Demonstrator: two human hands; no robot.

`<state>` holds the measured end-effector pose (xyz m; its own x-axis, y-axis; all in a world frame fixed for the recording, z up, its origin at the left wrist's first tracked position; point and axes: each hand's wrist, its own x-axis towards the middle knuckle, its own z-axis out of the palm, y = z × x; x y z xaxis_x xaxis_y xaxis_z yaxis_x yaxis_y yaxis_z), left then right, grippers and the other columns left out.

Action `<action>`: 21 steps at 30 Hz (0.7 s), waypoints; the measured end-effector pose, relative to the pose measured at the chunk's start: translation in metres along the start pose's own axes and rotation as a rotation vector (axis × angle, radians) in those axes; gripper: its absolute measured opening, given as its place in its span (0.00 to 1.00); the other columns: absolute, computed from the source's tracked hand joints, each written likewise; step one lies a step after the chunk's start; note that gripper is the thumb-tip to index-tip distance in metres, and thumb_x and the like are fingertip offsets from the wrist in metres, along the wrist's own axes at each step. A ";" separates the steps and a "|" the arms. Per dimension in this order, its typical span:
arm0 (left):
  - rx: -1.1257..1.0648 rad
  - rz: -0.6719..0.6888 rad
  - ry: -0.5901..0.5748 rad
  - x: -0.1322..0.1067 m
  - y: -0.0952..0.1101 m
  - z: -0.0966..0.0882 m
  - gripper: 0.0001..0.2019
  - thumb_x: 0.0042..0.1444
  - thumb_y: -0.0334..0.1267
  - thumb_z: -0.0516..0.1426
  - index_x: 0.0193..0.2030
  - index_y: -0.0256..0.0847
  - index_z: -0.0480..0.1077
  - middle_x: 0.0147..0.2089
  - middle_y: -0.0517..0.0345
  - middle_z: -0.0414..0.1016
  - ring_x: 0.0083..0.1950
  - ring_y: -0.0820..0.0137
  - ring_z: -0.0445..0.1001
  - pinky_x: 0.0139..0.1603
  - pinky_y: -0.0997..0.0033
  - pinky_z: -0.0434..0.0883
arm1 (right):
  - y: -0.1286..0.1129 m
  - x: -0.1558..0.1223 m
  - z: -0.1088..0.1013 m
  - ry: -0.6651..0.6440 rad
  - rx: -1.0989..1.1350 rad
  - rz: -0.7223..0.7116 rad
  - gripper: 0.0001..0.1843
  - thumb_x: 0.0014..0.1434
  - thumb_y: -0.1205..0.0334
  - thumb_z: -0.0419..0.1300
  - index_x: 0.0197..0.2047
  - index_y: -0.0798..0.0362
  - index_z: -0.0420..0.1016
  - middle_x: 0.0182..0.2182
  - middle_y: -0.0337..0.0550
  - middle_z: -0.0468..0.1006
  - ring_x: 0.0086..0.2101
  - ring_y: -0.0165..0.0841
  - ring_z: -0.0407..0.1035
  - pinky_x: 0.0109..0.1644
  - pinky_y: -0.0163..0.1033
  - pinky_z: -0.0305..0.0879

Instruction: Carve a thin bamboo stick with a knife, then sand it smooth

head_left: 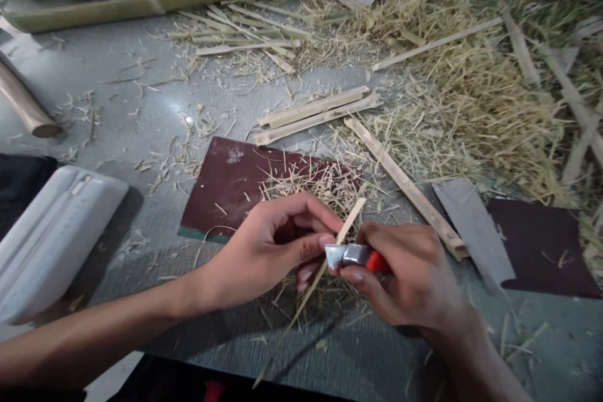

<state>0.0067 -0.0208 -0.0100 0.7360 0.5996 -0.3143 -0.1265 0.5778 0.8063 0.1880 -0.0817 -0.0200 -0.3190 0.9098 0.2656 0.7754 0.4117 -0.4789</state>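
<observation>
Bamboo sliver [325,267] pinched by left hand [273,251]; right hand [409,276] presses knife [353,255].

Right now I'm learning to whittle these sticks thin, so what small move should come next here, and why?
Probably a short push of the knife along the thin bamboo stick, away from the body. The right hand already sets the blade against the stick just beside the left hand's pinching thumb, and shavings lie on the dark red sheet underneath.

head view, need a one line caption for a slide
Left hand holds a thin bamboo sliver while the right hand presses a red-handled knife against it, over shavings.
</observation>
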 end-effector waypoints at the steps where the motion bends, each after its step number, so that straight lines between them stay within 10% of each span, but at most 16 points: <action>1: 0.005 -0.006 0.001 0.000 0.000 0.000 0.09 0.55 0.38 0.60 0.35 0.33 0.66 0.24 0.62 0.68 0.20 0.82 0.63 0.19 0.84 0.65 | 0.000 0.000 0.000 -0.001 0.004 0.000 0.23 0.63 0.47 0.48 0.24 0.54 0.62 0.16 0.33 0.61 0.16 0.24 0.53 0.22 0.34 0.47; 21: 0.016 0.035 0.022 0.000 -0.002 -0.001 0.06 0.56 0.33 0.59 0.35 0.33 0.65 0.25 0.61 0.70 0.20 0.83 0.62 0.19 0.86 0.63 | 0.000 0.000 0.000 0.077 -0.098 0.035 0.22 0.64 0.47 0.47 0.25 0.53 0.62 0.16 0.33 0.59 0.16 0.25 0.54 0.21 0.34 0.49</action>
<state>0.0058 -0.0215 -0.0123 0.7163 0.6315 -0.2968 -0.1412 0.5478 0.8246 0.1876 -0.0814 -0.0201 -0.2513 0.9150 0.3155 0.8361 0.3694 -0.4055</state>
